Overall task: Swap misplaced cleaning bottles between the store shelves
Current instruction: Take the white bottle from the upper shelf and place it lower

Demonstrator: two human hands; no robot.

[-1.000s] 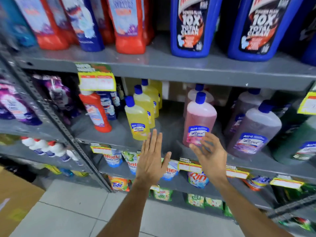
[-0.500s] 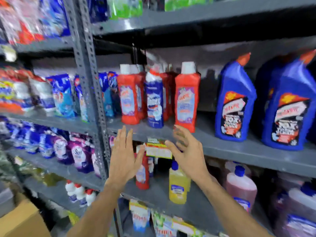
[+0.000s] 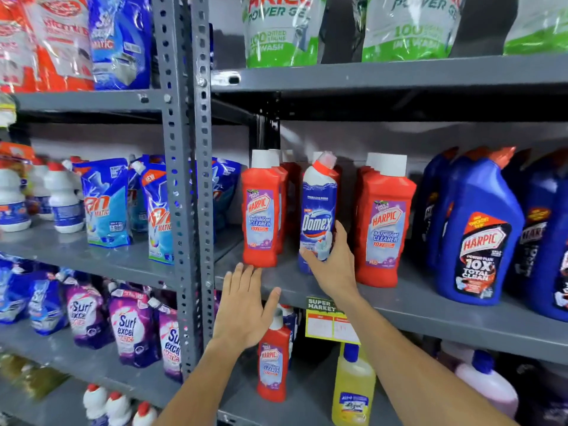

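A blue and white Domex bottle (image 3: 318, 207) stands on the middle shelf (image 3: 415, 305) between rows of red Harpic bathroom cleaner bottles (image 3: 261, 210). My right hand (image 3: 333, 265) wraps its fingers and thumb around the Domex bottle's lower part. My left hand (image 3: 244, 305) is flat and open with fingers spread, in front of the shelf edge, holding nothing. One red Harpic bottle (image 3: 273, 361) stands on the shelf below, just under my left hand, beside a yellow bottle (image 3: 353, 392).
Large blue Harpic bottles (image 3: 479, 232) fill the right of the middle shelf. A grey perforated upright (image 3: 187, 179) divides the racks. Detergent pouches (image 3: 107, 204) and white bottles sit to the left. A yellow price tag (image 3: 330, 322) hangs from the shelf edge.
My view lifted from the lower shelf to the middle one. My right hand reached forward and closed around the Domex bottle. My left hand stayed open near the shelf edge.
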